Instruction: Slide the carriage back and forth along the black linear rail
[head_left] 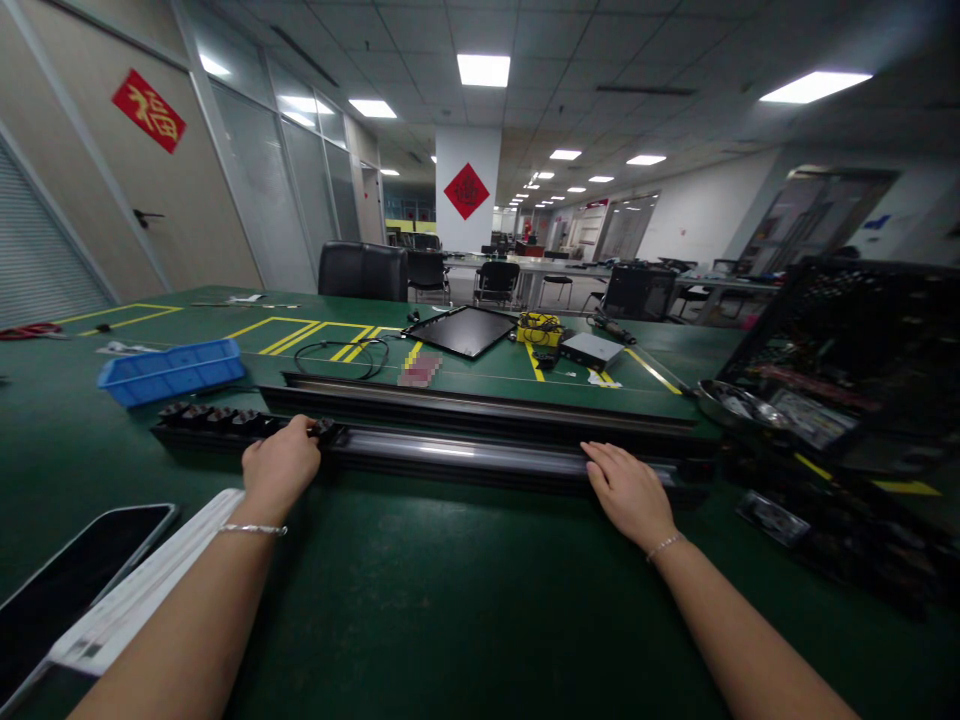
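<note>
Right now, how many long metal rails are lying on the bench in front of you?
2: the nearer rail, under the right hand and near the left hand, and the other rail parallel just behind it. Others may be hidden.

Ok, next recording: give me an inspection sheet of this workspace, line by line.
surface: green work table marked with yellow tape lines.
job's things: long metal rail with a row of black blocks at its left end; second dark rail just behind it.
clutter: blue plastic tray, black flat panel, silver box, steel bowl, phone.
grippers: left hand on the blocks; right hand lying on the rail.
cables: black cable coil, yellow cable bundle.
surroundings: office hall with black chairs, white pillar.
</note>
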